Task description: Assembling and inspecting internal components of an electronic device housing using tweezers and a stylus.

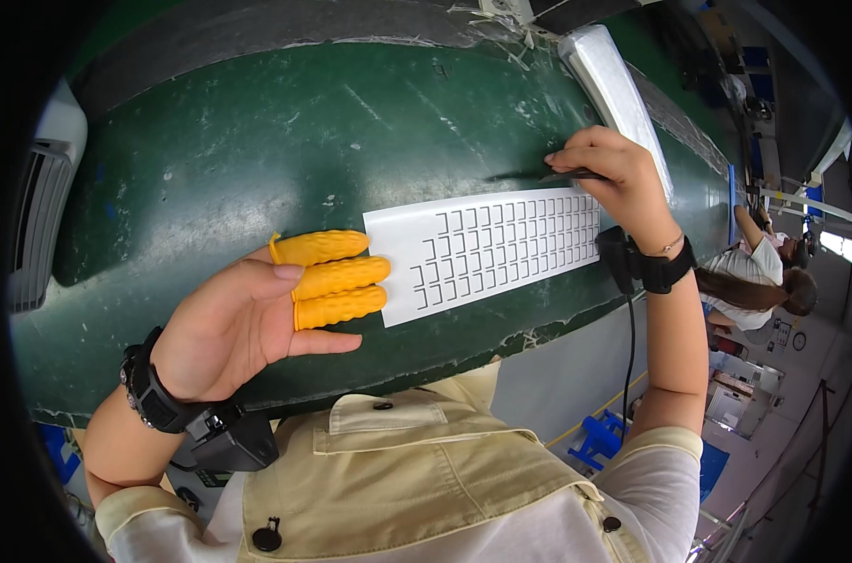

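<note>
One worn green table (257,141) fills our view, with a workshop floor and another person beyond its right end. On it lies a white sheet (487,249) die-cut with rows of small squares. Our left hand (257,319) rests open at the sheet's left edge, three fingers in orange cots (337,278). Our right hand (614,174) pinches dark tweezers (562,175) above the sheet's far right corner.

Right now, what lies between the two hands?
In the head view, only the white sheet of small cut shapes spans from left hand to right hand.
</note>
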### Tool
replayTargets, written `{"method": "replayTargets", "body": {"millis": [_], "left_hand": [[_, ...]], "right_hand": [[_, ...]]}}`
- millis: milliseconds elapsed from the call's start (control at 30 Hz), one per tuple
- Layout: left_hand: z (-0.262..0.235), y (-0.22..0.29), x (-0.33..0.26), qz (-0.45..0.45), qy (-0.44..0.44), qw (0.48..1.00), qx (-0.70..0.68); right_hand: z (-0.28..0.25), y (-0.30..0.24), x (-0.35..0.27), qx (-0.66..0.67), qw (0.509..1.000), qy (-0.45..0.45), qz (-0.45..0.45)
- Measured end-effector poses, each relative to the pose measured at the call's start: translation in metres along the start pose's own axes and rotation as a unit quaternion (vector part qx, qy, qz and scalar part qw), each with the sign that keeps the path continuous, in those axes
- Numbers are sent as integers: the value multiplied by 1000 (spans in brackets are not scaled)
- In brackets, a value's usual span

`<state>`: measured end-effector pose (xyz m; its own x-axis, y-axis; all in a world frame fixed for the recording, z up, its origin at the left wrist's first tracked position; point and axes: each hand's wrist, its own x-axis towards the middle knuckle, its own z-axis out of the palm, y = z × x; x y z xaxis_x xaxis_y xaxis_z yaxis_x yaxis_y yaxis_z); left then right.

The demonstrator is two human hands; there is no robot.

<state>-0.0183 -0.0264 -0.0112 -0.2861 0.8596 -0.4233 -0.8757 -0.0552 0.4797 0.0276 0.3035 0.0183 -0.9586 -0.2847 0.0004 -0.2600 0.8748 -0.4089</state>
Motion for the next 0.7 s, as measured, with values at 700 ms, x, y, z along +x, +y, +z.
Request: {"method": "replayTargets", "body": {"millis": [700], "left_hand": [[-1,1,0,-4,-1,1000,-1]], "right_hand": [[-6,-2,2,-120,988,-35,-88]]}}
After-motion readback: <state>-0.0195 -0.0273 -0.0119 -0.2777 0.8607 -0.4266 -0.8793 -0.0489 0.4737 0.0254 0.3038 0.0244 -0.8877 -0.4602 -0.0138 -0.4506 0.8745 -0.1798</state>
